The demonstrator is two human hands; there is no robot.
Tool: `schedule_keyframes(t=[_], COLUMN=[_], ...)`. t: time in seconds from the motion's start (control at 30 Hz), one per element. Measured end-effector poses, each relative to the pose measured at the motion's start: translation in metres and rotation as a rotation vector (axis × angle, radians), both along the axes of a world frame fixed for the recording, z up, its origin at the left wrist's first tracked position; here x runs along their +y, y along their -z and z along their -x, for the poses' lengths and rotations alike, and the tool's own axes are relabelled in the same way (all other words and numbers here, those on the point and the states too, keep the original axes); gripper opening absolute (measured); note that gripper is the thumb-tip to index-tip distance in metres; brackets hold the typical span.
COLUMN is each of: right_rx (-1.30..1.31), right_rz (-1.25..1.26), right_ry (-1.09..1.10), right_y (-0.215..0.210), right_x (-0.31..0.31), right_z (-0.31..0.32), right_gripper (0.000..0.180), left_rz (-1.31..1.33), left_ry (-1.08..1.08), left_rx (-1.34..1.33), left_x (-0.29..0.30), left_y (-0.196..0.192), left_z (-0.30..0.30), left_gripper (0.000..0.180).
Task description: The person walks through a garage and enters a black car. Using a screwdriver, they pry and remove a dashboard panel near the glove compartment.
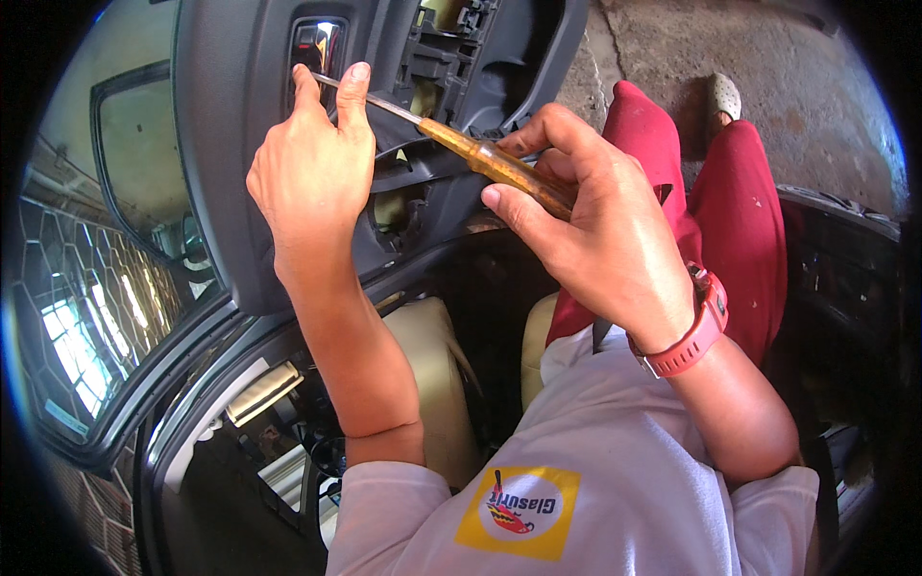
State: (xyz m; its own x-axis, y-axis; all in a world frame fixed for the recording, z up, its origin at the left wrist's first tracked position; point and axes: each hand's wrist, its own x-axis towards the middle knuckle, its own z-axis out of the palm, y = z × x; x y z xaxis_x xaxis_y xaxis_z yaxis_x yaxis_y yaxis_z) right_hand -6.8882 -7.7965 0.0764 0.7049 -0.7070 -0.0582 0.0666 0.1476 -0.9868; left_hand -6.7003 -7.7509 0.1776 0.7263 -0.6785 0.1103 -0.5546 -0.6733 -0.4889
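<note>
A screwdriver point(509, 171) with a worn amber handle is held in my right hand point(610, 211), fingers wrapped round the handle. Its metal shaft slants up and left to the recess of the inner door handle point(317, 43) in a black car door panel point(226, 86). My left hand point(317, 178) lies against the panel, index finger and thumb stretched apart. The index fingertip touches the recess's lower edge beside the screwdriver tip, and the thumb crosses over the shaft. The left hand's other fingers are hidden.
Bare moulded sockets and clips point(451, 58) show on the panel. Beige seats point(418, 355) lie below my left arm. Glass point(144, 154) stands at the left, with a patterned metal grille point(86, 288) nearby. Concrete floor point(807, 67) stretches beyond my red-trousered legs.
</note>
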Motion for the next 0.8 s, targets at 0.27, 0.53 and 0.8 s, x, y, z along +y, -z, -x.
schedule_keyframes(t=[0.27, 0.53, 0.8], right_rx=[0.025, 0.035, 0.001], right_rz=[0.043, 0.046, 0.084], right_ry=[-0.051, -0.072, -0.047], right_y=[-0.006, -0.012, -0.015], right_x=[-0.004, -0.005, -0.003], right_z=[-0.005, -0.006, -0.008], right_gripper=[0.027, 0.026, 0.028], left_rz=[-0.022, -0.014, -0.017], left_ry=[0.014, -0.028, -0.057], left_rx=[-0.011, 0.006, 0.027], left_x=[-0.001, -0.004, -0.007], left_y=[0.001, 0.0, -0.003], left_z=[-0.011, -0.01, -0.012], left_gripper=[0.082, 0.082, 0.08])
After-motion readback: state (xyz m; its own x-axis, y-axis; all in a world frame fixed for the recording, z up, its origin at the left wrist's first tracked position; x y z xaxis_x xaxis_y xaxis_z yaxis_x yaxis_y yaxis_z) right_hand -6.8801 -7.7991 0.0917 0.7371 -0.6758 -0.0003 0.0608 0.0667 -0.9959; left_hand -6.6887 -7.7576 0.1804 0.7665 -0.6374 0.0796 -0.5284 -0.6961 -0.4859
